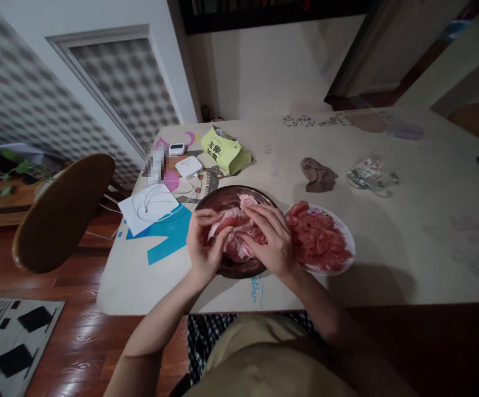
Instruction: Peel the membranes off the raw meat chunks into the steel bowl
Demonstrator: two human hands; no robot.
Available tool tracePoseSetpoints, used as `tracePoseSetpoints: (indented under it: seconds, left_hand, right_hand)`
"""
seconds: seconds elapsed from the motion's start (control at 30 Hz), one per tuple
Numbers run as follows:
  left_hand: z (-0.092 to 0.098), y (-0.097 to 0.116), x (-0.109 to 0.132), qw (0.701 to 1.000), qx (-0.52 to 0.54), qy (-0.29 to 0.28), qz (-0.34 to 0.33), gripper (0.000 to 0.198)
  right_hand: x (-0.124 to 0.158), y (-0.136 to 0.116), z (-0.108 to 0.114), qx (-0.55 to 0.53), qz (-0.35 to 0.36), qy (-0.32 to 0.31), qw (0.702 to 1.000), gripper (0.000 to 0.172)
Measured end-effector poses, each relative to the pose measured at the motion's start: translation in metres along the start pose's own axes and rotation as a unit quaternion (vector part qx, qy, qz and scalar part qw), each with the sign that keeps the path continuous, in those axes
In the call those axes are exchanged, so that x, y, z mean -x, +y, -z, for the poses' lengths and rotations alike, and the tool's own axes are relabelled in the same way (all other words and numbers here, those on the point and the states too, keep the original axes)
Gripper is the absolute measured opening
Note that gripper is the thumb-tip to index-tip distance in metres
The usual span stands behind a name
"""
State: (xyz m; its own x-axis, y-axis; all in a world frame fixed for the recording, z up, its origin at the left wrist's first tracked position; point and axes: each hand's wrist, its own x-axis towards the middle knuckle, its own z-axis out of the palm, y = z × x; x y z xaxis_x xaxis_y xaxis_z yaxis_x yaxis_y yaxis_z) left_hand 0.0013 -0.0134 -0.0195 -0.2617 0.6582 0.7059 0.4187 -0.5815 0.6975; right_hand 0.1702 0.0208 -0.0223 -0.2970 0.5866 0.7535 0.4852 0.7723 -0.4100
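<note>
Nearest sits the shirt [264,353], and beyond it the left hand [204,246] and right hand [277,242], about equally near, hold the meat [240,249] pinched between fingers and thumbs in the bowl [239,274], the meat's long axis running roughly from hand to hand.

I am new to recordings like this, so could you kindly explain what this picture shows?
There is no machine here: a person works with two bare hands. The single picture comes from a camera worn on the head, looking forward and down. The left hand and right hand are both holding raw meat at a dark, round bowl on the table. To the bowl's right, a plate carries red meat pieces. Farther back lie a yellow-green packet, a brown cloth and a white device.
</note>
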Motion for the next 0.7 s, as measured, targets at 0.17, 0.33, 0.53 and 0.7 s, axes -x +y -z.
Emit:
tracePoseSetpoints:
  seconds: [0.17,0.33,0.53,0.7]
  left_hand:
    - [-0.003,0.005,0.001,0.991,0.085,-0.064,0.08,0.022]
    - [0.001,0.008,-0.001,0.984,0.081,-0.119,0.104,0.037]
    - [0.003,0.004,-0.006,0.983,0.056,-0.169,0.047,0.047]
    - [0.003,0.004,-0.004,0.984,0.03,-0.175,-0.002,0.05]
  right_hand:
    - [0.0,0.0,0.002,0.015,0.022,0.047,0.999,0.048]
    - [0.0,-0.001,0.006,0.051,0.072,0.084,0.993,0.05]
    - [0.002,0.002,0.009,0.1,0.132,0.063,0.984,0.042]
    - [-0.001,0.003,0.013,0.105,0.143,0.079,0.981,0.036]
